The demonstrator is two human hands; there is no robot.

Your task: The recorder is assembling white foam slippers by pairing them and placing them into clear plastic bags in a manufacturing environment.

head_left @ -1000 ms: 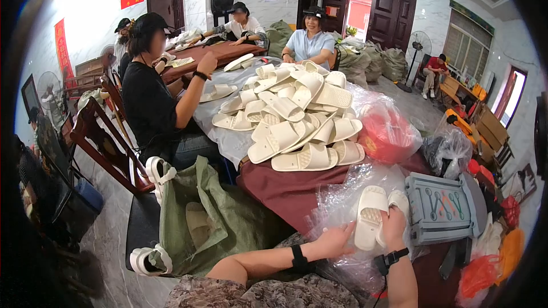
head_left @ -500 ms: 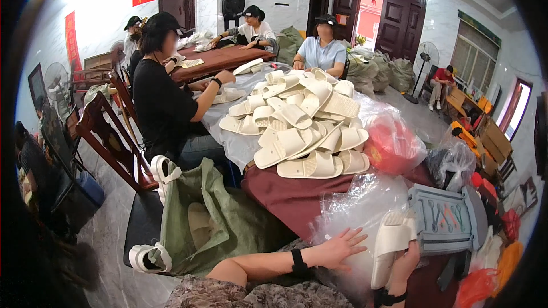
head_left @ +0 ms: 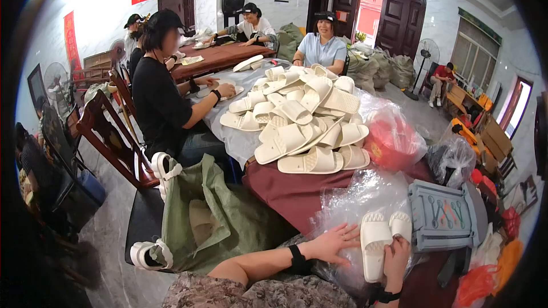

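Cream slippers (head_left: pixel 381 240), a pair, now drawn down to the lower right of the frame, grasped at the heels by the right hand (head_left: pixel 396 252); left hand (head_left: pixel 330 243) spread flat, empty, on the clear plastic bag (head_left: pixel 365 198) beside them, off the pair since a moment ago. Looks like bagging under way. Farther up, at centre, the slipper heap (head_left: pixel 305 122) unchanged on the table (head_left: pixel 291 185).

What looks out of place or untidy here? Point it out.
Two white slippers lie off the table: one hooked over the green sack's rim, one on the floor beside it. The right hand holds a neat pair; the left hand rests on clear plastic.
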